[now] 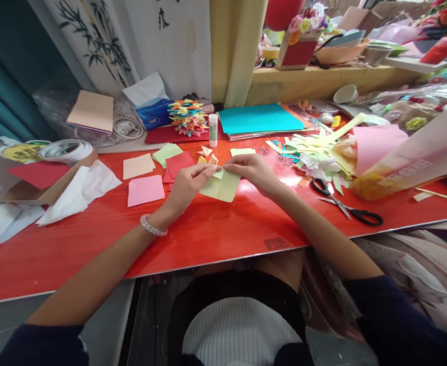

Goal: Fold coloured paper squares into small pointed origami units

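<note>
Between my two hands a pale yellow-green sheet of paper (pixel 223 188) is held up over the red table (pixel 208 229). My left hand (pixel 190 183) pinches its upper left part, where a small flap shows. At the upper right edge, my right hand (pixel 251 170) grips the same sheet between thumb and fingers. Small folded paper pieces (pixel 205 151) lie just behind the sheet. Red paper squares (pixel 179 162), pink squares (pixel 146 190), a peach square (pixel 138 165) and light green squares (pixel 167 153) lie to the left of it.
A glue stick (pixel 213 130) stands behind my hands, beside a multicoloured folded-paper cluster (pixel 188 118). Black-handled scissors (pixel 345 203) lie on the right, near a heap of paper strips (pixel 315 152). A tall plastic container (pixel 417 157) leans there. Turquoise paper (pixel 261 119) lies behind.
</note>
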The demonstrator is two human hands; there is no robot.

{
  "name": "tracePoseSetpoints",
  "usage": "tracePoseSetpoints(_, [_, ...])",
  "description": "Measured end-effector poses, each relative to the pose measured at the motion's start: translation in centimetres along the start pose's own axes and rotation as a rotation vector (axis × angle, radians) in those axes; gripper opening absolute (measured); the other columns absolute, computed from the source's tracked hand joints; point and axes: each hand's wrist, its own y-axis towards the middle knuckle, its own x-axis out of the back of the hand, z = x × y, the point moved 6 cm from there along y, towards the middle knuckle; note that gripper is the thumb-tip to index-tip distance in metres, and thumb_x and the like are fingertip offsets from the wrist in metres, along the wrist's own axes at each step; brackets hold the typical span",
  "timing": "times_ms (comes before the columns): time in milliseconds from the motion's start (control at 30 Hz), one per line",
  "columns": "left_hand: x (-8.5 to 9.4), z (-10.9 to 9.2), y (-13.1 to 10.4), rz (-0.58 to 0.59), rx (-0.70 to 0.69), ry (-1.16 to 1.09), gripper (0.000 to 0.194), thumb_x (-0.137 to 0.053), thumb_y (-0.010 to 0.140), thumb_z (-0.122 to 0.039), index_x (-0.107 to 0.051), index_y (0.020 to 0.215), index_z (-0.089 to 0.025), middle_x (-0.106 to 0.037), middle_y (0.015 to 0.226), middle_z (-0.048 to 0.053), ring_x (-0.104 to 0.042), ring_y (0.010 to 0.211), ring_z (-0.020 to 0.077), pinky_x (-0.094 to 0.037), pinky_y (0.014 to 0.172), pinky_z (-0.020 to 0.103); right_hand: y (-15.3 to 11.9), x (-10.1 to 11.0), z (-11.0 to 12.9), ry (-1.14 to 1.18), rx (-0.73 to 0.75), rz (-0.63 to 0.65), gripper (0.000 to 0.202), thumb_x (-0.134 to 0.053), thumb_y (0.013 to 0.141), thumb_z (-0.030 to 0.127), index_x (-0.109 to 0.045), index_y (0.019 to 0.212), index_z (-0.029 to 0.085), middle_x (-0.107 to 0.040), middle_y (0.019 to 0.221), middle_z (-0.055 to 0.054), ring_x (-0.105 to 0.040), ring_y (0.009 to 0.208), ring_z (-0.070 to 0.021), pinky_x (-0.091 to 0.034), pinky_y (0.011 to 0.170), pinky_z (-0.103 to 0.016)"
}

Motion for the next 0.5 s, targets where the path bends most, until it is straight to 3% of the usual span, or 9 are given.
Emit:
tracePoseSetpoints(200, [-0.5, 1.5, 0.4, 0.071, 0.149, -0.078, 0.028, -0.064, 0.079, -0.043, -0.071, 0.086, -0.017, -0.069, 0.082, 0.006, -0.060, 0.072, 0.0152, -0.047, 0.063, 0.026, 0.1, 0.0, 0.2, -0.117, 0.086, 0.003, 0.022, -0.061, 0.080, 0.035, -0.066, 0.076, 0.014, -0.060, 0.072, -0.002, -0.049, 0.066, -0.0112, -0.037, 0.059, -0.025])
tracePoseSetpoints(500, [-0.7, 1.5, 0.1, 0.081, 0.208, -0.162, 0.026, -0.068, 0.076, -0.041, -0.068, 0.075, -0.015, -0.066, 0.071, 0.004, -0.058, 0.063, 0.0125, -0.047, 0.059, 0.026, 0.2, 0.0, 0.2, -0.145, 0.107, -0.012, 0.025, -0.062, 0.079, 0.039, -0.066, 0.076, 0.015, -0.063, 0.076, -0.003, -0.051, 0.070, -0.0128, -0.037, 0.061, -0.026])
